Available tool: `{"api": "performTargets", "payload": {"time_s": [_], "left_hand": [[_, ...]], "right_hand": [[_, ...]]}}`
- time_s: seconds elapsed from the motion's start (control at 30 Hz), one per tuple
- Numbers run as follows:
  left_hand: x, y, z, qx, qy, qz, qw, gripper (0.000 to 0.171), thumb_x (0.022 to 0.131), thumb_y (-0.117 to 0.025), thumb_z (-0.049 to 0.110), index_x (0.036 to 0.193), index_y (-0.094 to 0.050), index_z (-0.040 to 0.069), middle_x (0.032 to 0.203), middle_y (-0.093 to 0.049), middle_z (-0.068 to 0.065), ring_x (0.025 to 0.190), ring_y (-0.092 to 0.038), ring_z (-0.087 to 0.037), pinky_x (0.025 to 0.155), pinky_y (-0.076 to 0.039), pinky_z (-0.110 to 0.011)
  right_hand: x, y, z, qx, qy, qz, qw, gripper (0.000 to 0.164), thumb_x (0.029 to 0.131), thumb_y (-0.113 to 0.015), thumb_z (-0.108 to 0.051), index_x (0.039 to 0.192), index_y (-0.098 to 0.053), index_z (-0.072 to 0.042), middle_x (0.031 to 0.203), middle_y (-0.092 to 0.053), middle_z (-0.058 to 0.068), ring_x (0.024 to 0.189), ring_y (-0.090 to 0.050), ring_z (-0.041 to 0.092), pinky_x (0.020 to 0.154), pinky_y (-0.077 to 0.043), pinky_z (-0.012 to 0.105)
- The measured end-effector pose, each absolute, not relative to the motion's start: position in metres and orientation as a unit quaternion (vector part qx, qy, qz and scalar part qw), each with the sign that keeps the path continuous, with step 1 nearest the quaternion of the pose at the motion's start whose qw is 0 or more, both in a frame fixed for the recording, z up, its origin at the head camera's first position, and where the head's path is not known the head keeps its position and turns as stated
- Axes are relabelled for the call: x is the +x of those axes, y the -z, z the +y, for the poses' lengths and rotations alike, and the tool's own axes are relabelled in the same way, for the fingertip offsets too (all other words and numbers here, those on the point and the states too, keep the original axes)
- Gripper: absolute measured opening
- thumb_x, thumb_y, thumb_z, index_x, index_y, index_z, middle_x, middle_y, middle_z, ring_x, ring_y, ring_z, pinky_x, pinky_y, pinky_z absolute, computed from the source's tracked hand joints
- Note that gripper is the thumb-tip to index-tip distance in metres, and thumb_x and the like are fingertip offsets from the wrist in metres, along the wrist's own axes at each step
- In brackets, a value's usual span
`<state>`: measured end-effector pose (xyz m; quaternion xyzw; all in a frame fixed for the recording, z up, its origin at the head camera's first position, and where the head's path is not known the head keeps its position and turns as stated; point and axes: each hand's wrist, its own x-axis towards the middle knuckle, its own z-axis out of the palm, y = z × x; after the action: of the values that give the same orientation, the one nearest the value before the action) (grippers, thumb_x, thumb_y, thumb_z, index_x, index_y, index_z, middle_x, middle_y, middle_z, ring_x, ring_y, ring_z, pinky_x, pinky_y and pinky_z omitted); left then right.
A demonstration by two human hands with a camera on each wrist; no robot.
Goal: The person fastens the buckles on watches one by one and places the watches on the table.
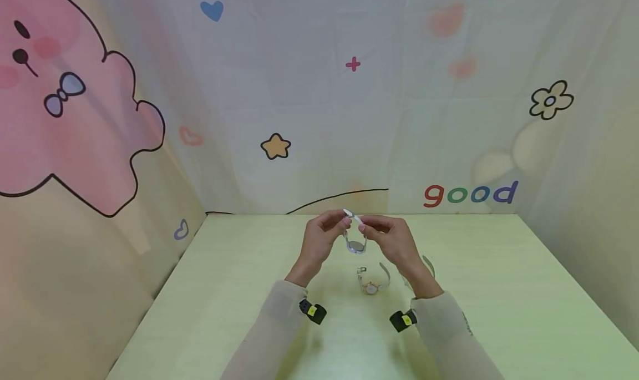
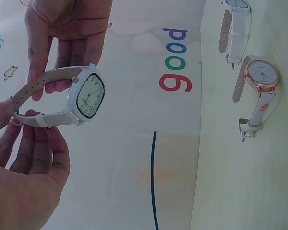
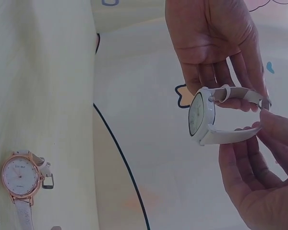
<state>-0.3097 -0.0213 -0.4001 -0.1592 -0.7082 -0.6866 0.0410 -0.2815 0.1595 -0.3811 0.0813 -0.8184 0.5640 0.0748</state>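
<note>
Both hands hold up a white wristwatch (image 1: pixel 356 247) above the table, its strap bent into a loop and its case hanging lowest. My left hand (image 1: pixel 319 240) pinches the buckle end of the strap between thumb and fingers. On the other side my right hand (image 1: pixel 396 241) pinches the strap end with the holes. The two strap ends meet between the fingertips at the top. In the left wrist view the dial (image 2: pixel 90 96) shows large numerals in a rounded-square case; the strap lining is beige.
On the pale table (image 1: pixel 224 313) below lies a wristwatch with a rose-gold case (image 1: pixel 371 288) and white strap. A second white-strapped watch (image 2: pixel 237 28) lies beside it, partly behind my right forearm in the head view. A printed curtain (image 1: pixel 319 102) hangs behind the table.
</note>
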Motion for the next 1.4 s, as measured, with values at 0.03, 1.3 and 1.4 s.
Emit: {"api": "performTargets", "payload": {"time_s": [0.03,1.3,1.4], "left_hand": [[-0.309,0.400,-0.021,-0.159,0.687,-0.708,0.040,0.031,0.092,-0.069,0.032,0.117,-0.069,0.012,0.114,-0.071,-0.008,0.104,-0.067,-0.014,0.098,-0.053,-0.036],[-0.308,0.396,-0.017,-0.145,0.730,-0.666,0.044,0.036,0.094,-0.067,0.030,0.117,-0.068,0.003,0.097,-0.068,-0.005,0.086,-0.063,-0.010,0.083,-0.054,-0.023],[-0.309,0.397,-0.019,-0.143,0.729,-0.668,0.044,0.033,0.093,-0.068,0.031,0.115,-0.069,0.006,0.095,-0.068,-0.004,0.087,-0.063,-0.010,0.085,-0.055,-0.024]], "right_hand": [[-0.281,0.381,0.160,0.082,-0.563,-0.819,0.076,0.029,0.092,-0.069,-0.023,0.118,-0.072,-0.011,0.111,-0.073,0.011,0.099,-0.069,0.022,0.094,-0.054,0.043],[-0.281,0.392,0.161,0.114,-0.588,-0.800,0.042,0.032,0.091,-0.071,-0.026,0.118,-0.069,-0.007,0.113,-0.071,0.012,0.104,-0.067,0.022,0.095,-0.054,0.039],[-0.282,0.391,0.161,0.111,-0.583,-0.803,0.051,0.031,0.092,-0.071,-0.025,0.117,-0.070,-0.008,0.113,-0.071,0.012,0.104,-0.067,0.022,0.096,-0.054,0.041]]}}
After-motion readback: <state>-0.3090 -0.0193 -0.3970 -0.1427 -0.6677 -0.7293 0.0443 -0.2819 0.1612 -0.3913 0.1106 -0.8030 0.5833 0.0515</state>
